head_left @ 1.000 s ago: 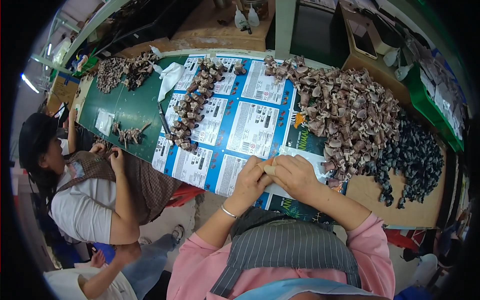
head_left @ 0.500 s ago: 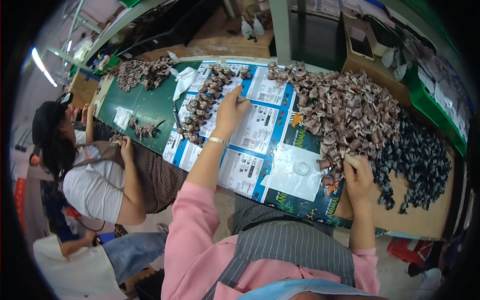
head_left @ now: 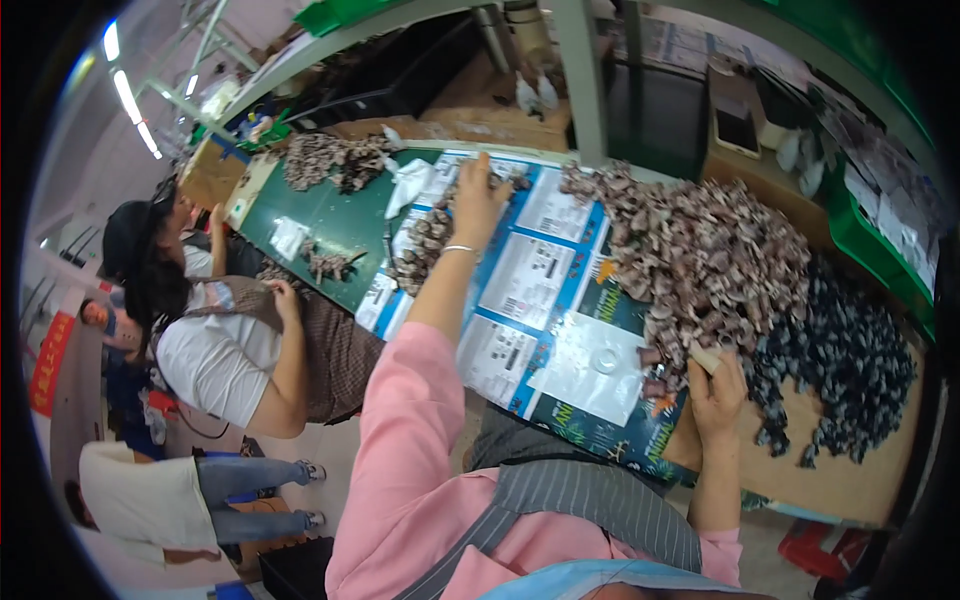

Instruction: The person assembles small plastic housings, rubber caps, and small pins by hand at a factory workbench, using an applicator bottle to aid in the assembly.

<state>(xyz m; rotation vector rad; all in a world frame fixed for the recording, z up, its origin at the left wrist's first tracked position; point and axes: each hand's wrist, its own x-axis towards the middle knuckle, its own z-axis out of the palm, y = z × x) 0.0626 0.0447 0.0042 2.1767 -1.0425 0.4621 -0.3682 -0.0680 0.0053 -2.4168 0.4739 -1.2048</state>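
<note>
My left hand (head_left: 480, 205) reaches over the row of small brown plastic pieces (head_left: 428, 235) on the printed card sheets (head_left: 520, 275). Its index finger is stretched out and its thumb stands apart, close beside small brown pieces at the top of the sheet. My right hand (head_left: 717, 390) is at the near edge of the big heap of brown plastic pieces (head_left: 715, 240). Its fingers are bent together, one of them in a pale finger cover (head_left: 705, 360); what they hold is too small to make out.
A clear bag with a round ring (head_left: 592, 368) lies between my hands. Right of the heap is a pile of dark blue-black pieces (head_left: 845, 360). A white cloth (head_left: 408, 186) and a green mat (head_left: 345, 225) are at the left, where a co-worker (head_left: 225, 350) sits. A phone (head_left: 736, 130) rests on a box behind.
My left hand has moved up the sheet among the brown pieces, its finger stretching out. My right hand stays at the heap's edge, its fingers slightly changed. The view has shifted.
</note>
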